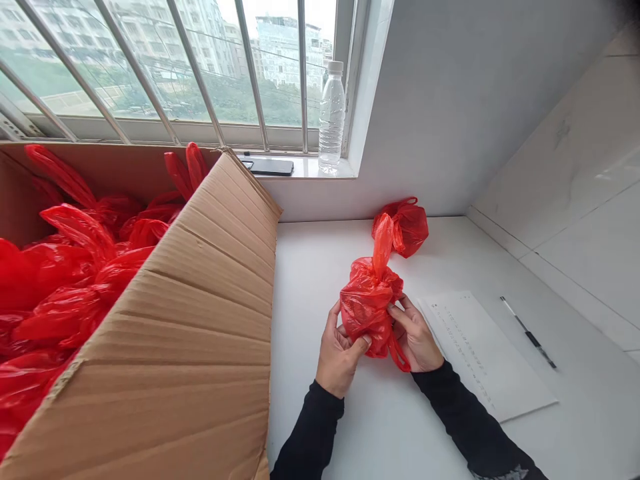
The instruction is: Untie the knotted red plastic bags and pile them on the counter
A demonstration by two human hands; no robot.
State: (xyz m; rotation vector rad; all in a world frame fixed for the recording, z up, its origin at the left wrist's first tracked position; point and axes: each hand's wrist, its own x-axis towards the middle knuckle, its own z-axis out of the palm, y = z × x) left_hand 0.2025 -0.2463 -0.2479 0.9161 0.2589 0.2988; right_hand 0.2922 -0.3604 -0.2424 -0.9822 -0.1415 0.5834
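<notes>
Two black sleeves come in from the near edge. Left hand (pixel 340 353) and right hand (pixel 415 340) both grasp one red bag (pixel 367 303), a scrunched plastic bundle held just above the white table (pixel 320 460), centre-near. The left thumb presses the bag's lower left side, with the fingers curled behind it. The right fingers pinch its right side, and a loose red handle loop hangs down over the right palm. The bag's twisted top tail sticks up and away from the person. What is inside the bag cannot be told.

Right of the hands a printed sheet of paper (pixel 485 353) lies flat on the table, its near-left corner just beside the right wrist. A black pen (pixel 527 332) lies further right, apart from the paper.

On the left, a big cardboard box (pixel 200 320) with its flap leaning toward the hands fills the near-left to mid-left. It is packed with more red bags (pixel 75 280).

Beyond the held bag, a second red bundle (pixel 407 227) sits on the table near the far wall, just behind the tail of the held one.

Farthest, on the window sill (pixel 300 172): a dark flat thing, probably a phone (pixel 270 166), and right of it an upright clear water bottle (pixel 332 117) with a white cap. Behind them is a barred window.
</notes>
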